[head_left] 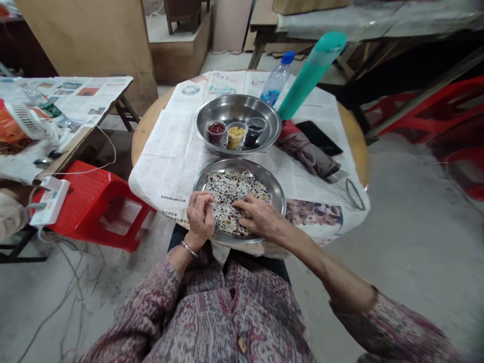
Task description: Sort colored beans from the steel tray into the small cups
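Grains lie mingled in the near bowl, plenty left; cups in the far bowl hold red, yellow and dark ones apart. My right hand touches the mix, fingers parted; my left hand curls at the rim, its hold I can't tell.

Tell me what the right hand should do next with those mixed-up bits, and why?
Maybe pick out something red: the right hand touches the mixed bits in the tray, where red shows among white, and a cup of red bits stands in the basin.
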The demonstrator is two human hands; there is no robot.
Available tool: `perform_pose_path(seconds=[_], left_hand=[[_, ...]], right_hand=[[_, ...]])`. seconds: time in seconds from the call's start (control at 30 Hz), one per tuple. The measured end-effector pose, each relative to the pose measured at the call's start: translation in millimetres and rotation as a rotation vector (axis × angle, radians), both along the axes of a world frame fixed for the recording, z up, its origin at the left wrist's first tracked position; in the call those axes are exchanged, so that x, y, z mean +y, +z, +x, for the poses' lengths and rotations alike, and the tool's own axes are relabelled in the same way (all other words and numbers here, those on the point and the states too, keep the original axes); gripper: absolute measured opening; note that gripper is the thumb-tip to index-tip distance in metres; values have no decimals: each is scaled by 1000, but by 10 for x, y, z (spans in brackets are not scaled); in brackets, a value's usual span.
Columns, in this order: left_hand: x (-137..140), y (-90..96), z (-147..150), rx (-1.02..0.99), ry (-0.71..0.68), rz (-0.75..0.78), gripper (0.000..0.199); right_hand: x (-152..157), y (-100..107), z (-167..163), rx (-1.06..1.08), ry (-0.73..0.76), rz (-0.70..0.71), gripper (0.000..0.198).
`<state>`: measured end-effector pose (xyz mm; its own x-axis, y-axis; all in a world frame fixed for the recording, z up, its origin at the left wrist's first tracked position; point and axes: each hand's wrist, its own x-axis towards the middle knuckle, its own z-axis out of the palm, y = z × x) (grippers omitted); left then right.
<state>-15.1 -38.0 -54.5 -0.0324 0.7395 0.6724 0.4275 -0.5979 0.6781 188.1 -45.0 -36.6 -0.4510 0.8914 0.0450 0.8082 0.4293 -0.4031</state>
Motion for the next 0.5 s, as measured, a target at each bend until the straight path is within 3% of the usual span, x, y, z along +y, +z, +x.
perform_pose_path(seconds=[0.13,0.3,0.5], left_hand=[[2,-14,-3,-2,-5,0,16],[13,-17,0,-15,-15,8,16],[11,-18,-6,-2,-7,0,16]], right_hand=[[216,-74,-238,118,-24,-9,26],[605,1,-441,210,-48,31,27],[747,72,-423,10,-84,156,28]])
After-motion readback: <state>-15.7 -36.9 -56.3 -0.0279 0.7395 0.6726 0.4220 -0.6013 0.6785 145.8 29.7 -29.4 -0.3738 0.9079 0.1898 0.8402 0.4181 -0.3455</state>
